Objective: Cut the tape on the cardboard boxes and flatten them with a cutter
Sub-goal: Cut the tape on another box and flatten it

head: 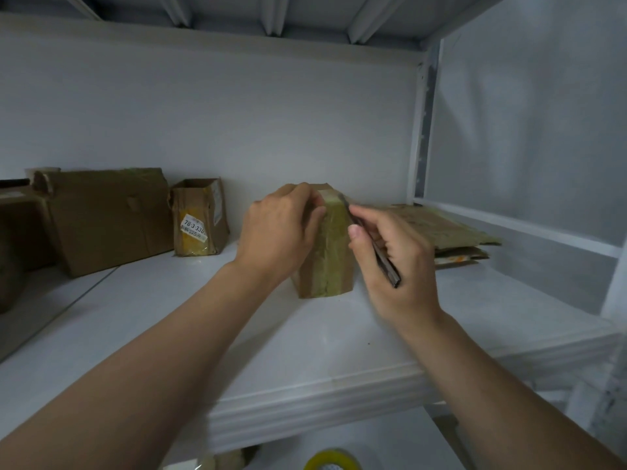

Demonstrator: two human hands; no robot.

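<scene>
A small cardboard box [330, 259] stands upright in the middle of the white shelf [237, 317], with a strip of yellowish tape running down its near face. My left hand [278, 232] grips the box at its top left, thumb on the taped face. In my right hand [393, 262] I hold a slim dark cutter [373, 242]. Its tip touches the tape at the box's top right edge.
At the back left stand a large brown box [105, 218] and a smaller taped box with a white label [198, 222]. Flattened cardboard [448, 232] is stacked at the back right, beside the shelf's white upright post [420, 130]. A tape roll [332, 461] lies on the lower shelf.
</scene>
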